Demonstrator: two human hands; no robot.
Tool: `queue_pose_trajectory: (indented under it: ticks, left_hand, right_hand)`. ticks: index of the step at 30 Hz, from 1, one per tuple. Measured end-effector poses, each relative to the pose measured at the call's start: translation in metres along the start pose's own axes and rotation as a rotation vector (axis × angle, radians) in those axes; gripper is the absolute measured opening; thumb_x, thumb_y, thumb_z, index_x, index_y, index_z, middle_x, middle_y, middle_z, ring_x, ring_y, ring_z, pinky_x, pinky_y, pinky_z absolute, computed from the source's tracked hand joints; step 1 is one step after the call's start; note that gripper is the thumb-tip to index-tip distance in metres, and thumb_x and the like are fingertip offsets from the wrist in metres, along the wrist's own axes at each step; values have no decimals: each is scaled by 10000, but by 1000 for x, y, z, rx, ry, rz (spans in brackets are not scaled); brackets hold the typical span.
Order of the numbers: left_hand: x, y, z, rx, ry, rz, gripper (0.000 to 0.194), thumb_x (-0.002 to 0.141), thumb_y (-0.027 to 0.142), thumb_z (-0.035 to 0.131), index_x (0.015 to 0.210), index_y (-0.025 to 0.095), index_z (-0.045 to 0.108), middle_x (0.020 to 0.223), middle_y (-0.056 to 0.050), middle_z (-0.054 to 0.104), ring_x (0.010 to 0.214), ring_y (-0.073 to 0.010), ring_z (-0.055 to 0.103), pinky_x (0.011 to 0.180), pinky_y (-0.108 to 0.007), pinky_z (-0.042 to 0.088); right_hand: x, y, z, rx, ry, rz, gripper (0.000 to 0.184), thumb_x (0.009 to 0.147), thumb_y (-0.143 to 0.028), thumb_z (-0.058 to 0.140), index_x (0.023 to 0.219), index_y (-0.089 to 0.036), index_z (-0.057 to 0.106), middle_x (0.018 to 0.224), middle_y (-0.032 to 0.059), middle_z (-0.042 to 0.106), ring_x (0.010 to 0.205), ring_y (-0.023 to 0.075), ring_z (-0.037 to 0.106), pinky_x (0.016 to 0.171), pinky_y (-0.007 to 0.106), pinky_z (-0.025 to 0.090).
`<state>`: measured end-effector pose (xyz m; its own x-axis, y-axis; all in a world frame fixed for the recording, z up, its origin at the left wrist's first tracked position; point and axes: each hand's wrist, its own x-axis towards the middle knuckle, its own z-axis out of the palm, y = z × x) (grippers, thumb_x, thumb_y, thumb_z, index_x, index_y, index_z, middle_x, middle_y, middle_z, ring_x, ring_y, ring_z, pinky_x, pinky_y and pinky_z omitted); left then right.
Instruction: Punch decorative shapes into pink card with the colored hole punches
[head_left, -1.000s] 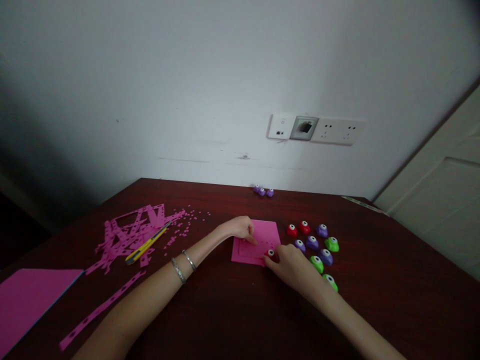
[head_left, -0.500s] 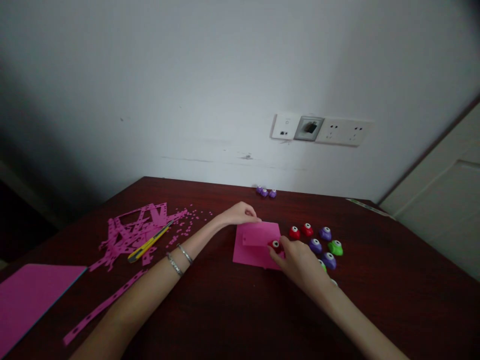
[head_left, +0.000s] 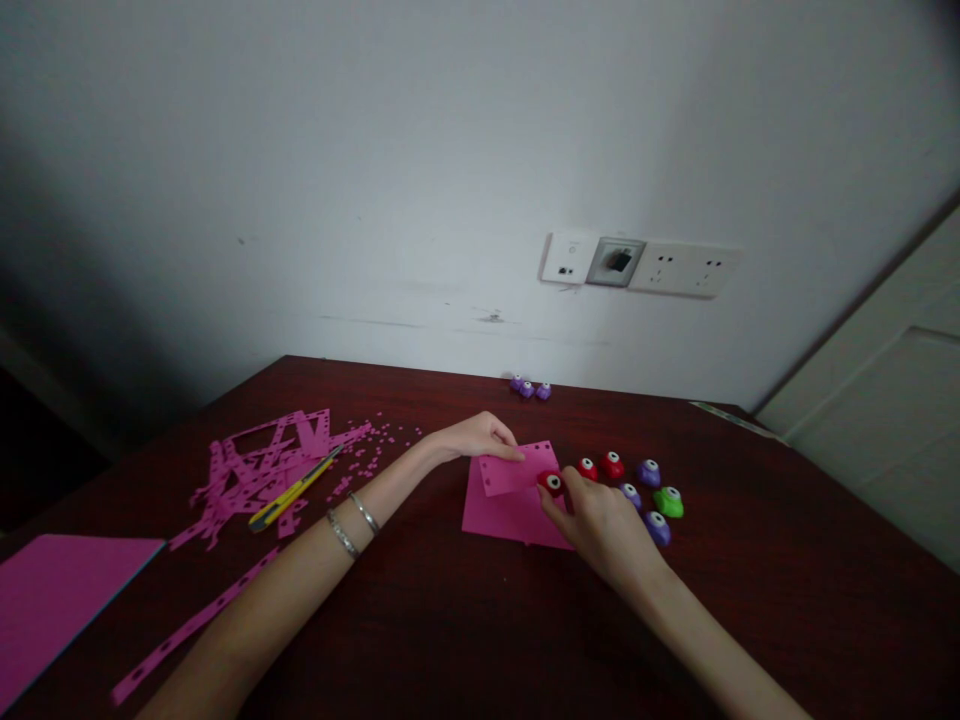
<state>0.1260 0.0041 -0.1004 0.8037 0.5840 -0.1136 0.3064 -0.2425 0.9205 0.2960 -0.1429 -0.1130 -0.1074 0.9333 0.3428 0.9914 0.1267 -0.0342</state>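
My left hand (head_left: 484, 437) pinches a small pink paper piece (head_left: 514, 471) that has punched holes along its edges. Beneath it lies a larger pink sheet (head_left: 491, 515) on the table. Between the thumb and fingers of my right hand (head_left: 596, 510) is a red craft punch (head_left: 550, 483), set at the right edge of the small piece; I cannot tell whether the paper is inside its slot. Just beyond that hand stand two more red punches (head_left: 613, 464), several purple punches (head_left: 650, 473) and a green punch (head_left: 668, 502).
Punched pink scraps (head_left: 262, 460) lie piled at the left with a yellow utility knife (head_left: 292, 495) on them and tiny cut-outs beside. A holed strip (head_left: 195, 625) and a pink stack (head_left: 71, 590) lie nearer. Small purple punches (head_left: 527, 390) stand by the wall (head_left: 375, 200).
The small paper has turned and tilted, so its holes now show along the edges. My left thumb now lies over its top, and the red punch has shifted slightly up.
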Motion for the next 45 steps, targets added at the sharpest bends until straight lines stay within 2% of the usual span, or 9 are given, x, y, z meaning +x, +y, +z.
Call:
queue_pose_trajectory:
  ticks: [6,14,19,22,26,31,36,45]
  left_hand:
    - [1,-1,-2,1,66,-22,272,639,399,726,743,149,707,691,-28,648,609,-88,516,585,-231,379]
    - [2,-3,-5,-23,60,3,252,650,373,719,746,140,703,701,-35,665,611,-89,536,592,-231,390]
    - [4,-4,-8,-25,55,-5,261,651,383,714,741,139,698,692,-38,660,601,-90,532,573,-230,378]
    - [6,-8,-9,-15,10,-2,275,648,387,714,747,132,695,666,-37,650,585,-91,523,562,-232,368]
    - [9,-13,-7,44,-27,28,290,640,408,712,716,129,693,616,-18,618,558,-83,489,555,-234,351]
    - [11,-19,2,140,-5,37,292,647,425,695,672,134,691,590,-2,592,541,-75,439,539,-232,317]
    - [13,-24,9,232,-52,56,237,664,371,678,670,134,694,608,-7,613,540,-75,449,535,-226,314]
    - [13,-22,15,455,-1,125,179,680,302,644,664,131,696,609,-12,638,555,-93,511,556,-224,351]
  right_hand:
    - [1,2,1,-27,-2,2,265,893,-384,392,758,-175,484,634,68,645,515,202,623,437,264,187]
    - [-2,-9,-10,32,-90,-79,213,888,-343,432,783,-172,505,680,70,664,570,202,634,470,265,235]
    - [-1,-9,-19,105,-79,-70,214,883,-345,432,755,-190,505,643,39,645,531,174,607,477,260,238]
    - [6,4,-25,121,-61,32,255,867,-393,442,711,-200,498,580,27,613,493,165,577,470,257,233]
    - [17,36,-34,96,-40,162,313,853,-447,437,665,-203,494,534,33,582,500,172,564,484,253,262]
    - [24,80,-36,93,-174,289,365,827,-480,441,629,-195,553,588,68,619,541,187,589,498,253,308]
    - [26,105,-28,55,-302,369,418,819,-513,410,623,-191,590,643,97,646,599,217,622,512,265,348]
    - [24,142,-19,-52,-258,590,518,801,-597,369,866,-186,677,841,157,677,824,337,642,624,369,438]
